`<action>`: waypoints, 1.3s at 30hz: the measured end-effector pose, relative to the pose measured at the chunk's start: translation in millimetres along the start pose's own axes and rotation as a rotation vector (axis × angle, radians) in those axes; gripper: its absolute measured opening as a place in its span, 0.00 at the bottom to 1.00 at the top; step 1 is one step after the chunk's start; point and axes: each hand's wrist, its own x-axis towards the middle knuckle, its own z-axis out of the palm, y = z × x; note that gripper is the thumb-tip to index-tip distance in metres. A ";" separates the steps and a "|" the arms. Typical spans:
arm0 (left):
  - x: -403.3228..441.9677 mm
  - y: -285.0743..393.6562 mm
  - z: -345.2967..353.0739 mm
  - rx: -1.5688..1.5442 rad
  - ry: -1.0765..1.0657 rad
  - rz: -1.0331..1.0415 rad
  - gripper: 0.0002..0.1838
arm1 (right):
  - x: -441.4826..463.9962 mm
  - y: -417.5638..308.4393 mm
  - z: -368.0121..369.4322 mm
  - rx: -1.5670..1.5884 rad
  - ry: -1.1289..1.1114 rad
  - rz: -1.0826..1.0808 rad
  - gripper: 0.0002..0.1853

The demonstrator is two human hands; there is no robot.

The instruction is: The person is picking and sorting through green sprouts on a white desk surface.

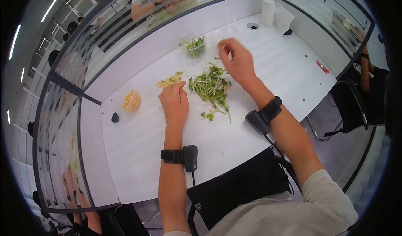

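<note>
A loose pile of chopped green leaves and pale stems [210,85] lies on the white table between my hands. My left hand [173,103] is low over the table, its fingers curled together beside a small heap of yellow and green bits [171,80]; whatever is in its fingertips is hidden. My right hand [238,62] is raised to the upper right of the green pile, slightly blurred, with fingers and thumb bent in a pinch. I cannot make out anything in it. Behind the pile stands a clear bowl with greens [195,50].
A round tub of yellow bits [131,101] and a dark pointed object [115,117] are at the left. A paper roll [268,11] stands near a cable hole [253,26] at the back. A red object [323,67] lies at the right. Partitions [176,39] border the table.
</note>
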 end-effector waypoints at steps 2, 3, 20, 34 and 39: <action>-0.4 1.0 0.1 0.018 0.010 0.024 0.12 | 16.8 5.8 -3.9 -0.182 0.455 -0.101 0.04; -1.0 1.3 0.8 0.023 0.033 0.035 0.12 | 19.8 10.6 -6.3 -0.259 0.438 -0.043 0.04; -1.7 -2.6 -0.1 0.011 -0.001 0.034 0.14 | 2.0 8.4 -13.0 -0.141 -0.644 0.222 0.10; -1.8 -2.9 1.9 0.003 0.003 0.013 0.12 | -3.2 13.5 -12.6 -0.184 -0.740 0.149 0.11; -1.9 -2.9 0.6 0.005 0.002 0.001 0.11 | -3.0 14.3 -9.3 -0.162 -0.536 0.104 0.09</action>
